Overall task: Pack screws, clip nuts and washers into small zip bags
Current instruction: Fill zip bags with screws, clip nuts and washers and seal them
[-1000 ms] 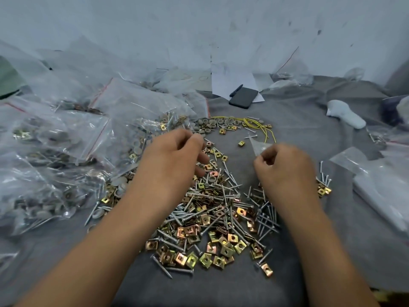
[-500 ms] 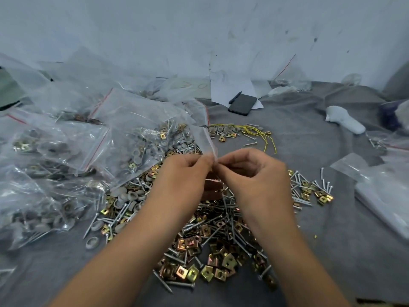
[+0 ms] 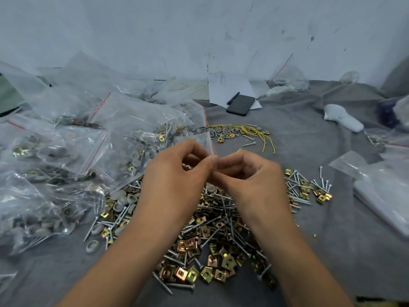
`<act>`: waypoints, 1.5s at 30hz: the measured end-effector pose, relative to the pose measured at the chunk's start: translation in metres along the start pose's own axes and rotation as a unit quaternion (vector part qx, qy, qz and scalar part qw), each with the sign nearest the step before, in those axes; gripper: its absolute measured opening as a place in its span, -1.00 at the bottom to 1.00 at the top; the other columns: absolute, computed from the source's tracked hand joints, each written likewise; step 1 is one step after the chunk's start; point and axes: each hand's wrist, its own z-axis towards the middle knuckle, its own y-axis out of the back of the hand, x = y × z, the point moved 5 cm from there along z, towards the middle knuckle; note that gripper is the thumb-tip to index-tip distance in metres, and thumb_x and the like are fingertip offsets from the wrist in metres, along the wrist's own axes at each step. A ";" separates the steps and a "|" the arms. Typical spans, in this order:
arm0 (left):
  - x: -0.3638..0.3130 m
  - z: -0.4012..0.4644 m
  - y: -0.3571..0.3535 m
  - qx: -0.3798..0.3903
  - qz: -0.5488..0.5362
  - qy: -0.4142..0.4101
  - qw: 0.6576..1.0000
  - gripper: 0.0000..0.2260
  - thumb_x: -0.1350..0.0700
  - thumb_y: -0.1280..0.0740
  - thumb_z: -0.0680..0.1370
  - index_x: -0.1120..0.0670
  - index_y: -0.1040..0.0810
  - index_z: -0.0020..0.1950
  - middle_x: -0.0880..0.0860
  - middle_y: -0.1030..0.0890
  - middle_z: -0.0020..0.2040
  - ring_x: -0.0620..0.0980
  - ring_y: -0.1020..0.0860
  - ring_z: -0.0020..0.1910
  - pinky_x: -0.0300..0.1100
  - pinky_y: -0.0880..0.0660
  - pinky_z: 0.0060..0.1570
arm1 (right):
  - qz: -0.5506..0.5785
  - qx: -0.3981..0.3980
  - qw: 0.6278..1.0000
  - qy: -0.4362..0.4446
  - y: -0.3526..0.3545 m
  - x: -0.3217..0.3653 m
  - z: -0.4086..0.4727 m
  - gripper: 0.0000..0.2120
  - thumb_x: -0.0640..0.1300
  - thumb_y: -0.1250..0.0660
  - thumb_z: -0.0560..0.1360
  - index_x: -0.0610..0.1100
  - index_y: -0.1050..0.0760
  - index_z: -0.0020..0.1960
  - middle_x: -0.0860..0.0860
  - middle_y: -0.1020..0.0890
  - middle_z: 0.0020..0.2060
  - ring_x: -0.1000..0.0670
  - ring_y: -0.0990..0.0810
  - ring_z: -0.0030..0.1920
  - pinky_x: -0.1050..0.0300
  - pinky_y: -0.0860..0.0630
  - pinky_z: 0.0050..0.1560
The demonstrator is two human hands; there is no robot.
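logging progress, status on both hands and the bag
Left hand and right hand both pinch the small clear plastic zip bag. Held above the pile of silver screws and brass clip nuts. Nothing in the way.

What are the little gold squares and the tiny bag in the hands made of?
Clip nuts: probably metal with a shiny yellow-gold plating, since they glint and have crisp folded edges.
Small zip bag: thin clear plastic, seemingly; the things behind it show through, and it looks glossy, pinched between the left hand and right hand.
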 end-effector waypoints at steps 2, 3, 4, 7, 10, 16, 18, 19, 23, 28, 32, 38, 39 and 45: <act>0.001 0.002 0.002 -0.003 -0.004 0.001 1.000 -0.87 0.00 -0.55 0.55 -0.07 -0.69 -0.19 -0.08 -0.71 -0.29 -0.07 -0.69 -0.27 -0.08 -0.59 -0.28 | -0.014 0.004 1.000 0.002 0.001 0.001 0.001 -0.82 -0.20 -0.68 0.33 -0.08 -0.70 -0.16 -0.04 -0.75 -0.30 -0.01 -0.77 -0.23 0.23 -0.64 -0.22; 0.000 0.003 0.004 -0.003 -0.001 0.001 1.000 -0.87 0.00 -0.55 0.54 -0.07 -0.70 -0.20 -0.08 -0.71 -0.30 -0.08 -0.68 -0.28 -0.11 -0.57 -0.30 | -0.021 0.007 1.000 0.004 0.003 0.001 0.002 -0.83 -0.18 -0.68 0.33 -0.07 -0.71 -0.16 -0.02 -0.75 -0.29 0.00 -0.77 -0.22 0.24 -0.64 -0.22; 0.000 0.004 0.006 -0.001 0.006 0.000 1.000 -0.87 -0.01 -0.56 0.53 -0.08 -0.71 -0.20 -0.09 -0.71 -0.30 -0.09 -0.68 -0.29 -0.12 -0.56 -0.30 | -0.027 0.015 1.000 0.007 0.004 0.002 0.002 -0.84 -0.15 -0.67 0.34 -0.05 -0.72 -0.15 -0.01 -0.76 -0.28 0.00 -0.76 -0.21 0.23 -0.63 -0.20; -0.003 0.005 0.011 0.010 0.030 -0.003 1.000 -0.86 -0.05 -0.54 0.53 -0.10 -0.68 -0.20 -0.10 -0.70 -0.28 -0.09 -0.69 -0.28 -0.08 -0.59 -0.30 | -0.026 0.046 0.999 0.006 0.007 0.004 0.001 -0.92 -0.09 -0.60 0.43 0.01 -0.74 -0.09 0.01 -0.77 -0.22 0.01 -0.76 -0.15 0.20 -0.65 -0.13; -0.006 0.002 0.013 0.009 0.079 -0.010 0.997 -0.83 -0.05 -0.52 0.52 -0.05 -0.64 -0.22 -0.11 -0.66 -0.33 -0.17 -0.58 -0.41 -0.16 -0.49 -0.39 | -0.040 -0.015 0.999 0.013 0.019 0.004 0.003 -0.96 -0.06 -0.55 0.50 0.00 -0.71 -0.10 0.02 -0.76 -0.23 0.00 -0.75 -0.17 0.05 -0.71 -0.09; -0.012 -0.011 -0.001 0.045 0.132 0.020 0.990 -0.82 -0.04 -0.43 0.46 0.01 -0.56 -0.27 -0.05 -0.62 -0.37 -0.16 -0.50 -0.46 -0.04 -0.59 -0.35 | -0.263 -0.155 0.929 0.211 0.021 0.028 -0.005 -0.93 -0.06 -0.47 0.57 0.04 -0.58 -0.05 0.16 -0.64 -0.19 0.17 -0.64 -0.18 0.20 -0.61 -0.14; -0.012 -0.010 0.004 0.000 0.159 0.016 0.987 -0.78 -0.20 -0.39 0.45 -0.07 -0.53 -0.15 -0.06 -0.62 -0.33 -0.13 -0.56 -0.39 0.07 -0.62 -0.29 | -0.301 -0.088 0.904 0.291 0.011 0.034 -0.007 -0.93 -0.16 -0.48 0.57 -0.07 -0.59 -0.01 0.10 -0.61 -0.11 0.13 -0.61 -0.12 0.18 -0.59 -0.08; -0.013 -0.009 0.010 -0.029 0.169 0.005 0.985 -0.75 -0.26 -0.38 0.47 -0.12 -0.51 -0.05 -0.08 -0.61 -0.29 -0.15 -0.57 -0.36 0.06 -0.61 -0.28 | -0.309 -0.049 0.897 0.313 0.006 0.035 -0.008 -0.93 -0.19 -0.48 0.57 -0.10 -0.60 0.00 0.07 -0.60 -0.09 0.11 -0.61 -0.10 0.14 -0.59 -0.07; -0.015 0.000 0.025 -0.038 0.188 -0.062 0.979 -0.55 -0.03 -0.43 0.55 -0.37 -0.42 0.37 -0.22 -0.60 -0.17 -0.19 -0.60 -0.30 0.01 -0.61 -0.24 | -0.311 -0.008 0.885 0.347 0.000 0.037 -0.012 -0.91 -0.24 -0.49 0.56 -0.12 -0.60 0.01 0.06 -0.59 -0.07 0.07 -0.60 -0.08 0.10 -0.59 -0.06; -0.006 -0.001 0.012 0.054 0.289 -0.035 0.955 -0.73 0.01 -0.38 0.54 -0.29 -0.61 0.18 -0.17 -0.60 -0.28 -0.15 -0.56 -0.40 -0.19 -0.48 -0.39 | -0.308 -0.064 0.881 0.354 0.002 0.039 -0.016 -0.91 -0.24 -0.49 0.54 -0.13 -0.61 0.01 0.06 -0.58 -0.08 0.11 -0.58 -0.16 0.23 -0.56 -0.12; -0.002 -0.002 0.002 0.075 0.268 -0.018 0.960 -0.92 -0.01 -0.33 0.59 -0.19 -0.57 -0.07 -0.08 -0.51 -0.42 -0.15 -0.50 -0.44 -0.19 -0.37 -0.40 | -0.316 -0.082 0.875 0.358 -0.006 0.042 -0.021 -0.95 -0.21 -0.48 0.56 -0.12 -0.63 0.00 0.04 -0.59 -0.06 0.08 -0.56 -0.13 0.16 -0.56 -0.11; -0.001 0.004 0.010 0.030 0.030 0.020 0.999 -0.83 0.10 -0.33 0.70 -0.09 -0.72 0.09 0.00 -0.65 -0.45 -0.09 -0.58 -0.57 -0.35 -0.38 -0.57 | -0.309 -0.126 0.883 0.331 -0.009 0.044 -0.027 -0.92 -0.10 -0.48 0.58 -0.05 -0.68 0.06 0.03 -0.58 -0.03 0.04 -0.59 -0.02 0.23 -0.55 -0.04; -0.003 0.003 0.011 0.025 0.005 0.024 0.999 -0.87 0.08 -0.37 0.69 -0.10 -0.71 0.10 0.02 -0.67 -0.42 -0.06 -0.60 -0.54 -0.33 -0.39 -0.56 | -0.305 -0.163 0.885 0.312 -0.005 0.043 -0.027 -0.90 -0.07 -0.48 0.57 -0.02 -0.66 0.08 0.05 -0.56 -0.03 0.10 -0.57 -0.06 0.31 -0.52 -0.08; -0.017 -0.004 0.014 -0.001 0.088 -0.073 0.993 -0.75 0.04 -0.47 0.58 -0.22 -0.70 0.22 -0.09 -0.64 -0.36 -0.10 -0.60 -0.44 -0.22 -0.52 -0.40 | -0.270 -0.218 0.903 0.252 0.010 0.037 -0.020 -0.93 -0.07 -0.54 0.53 -0.02 -0.69 -0.02 0.08 -0.61 -0.14 0.16 -0.58 -0.20 0.38 -0.50 -0.15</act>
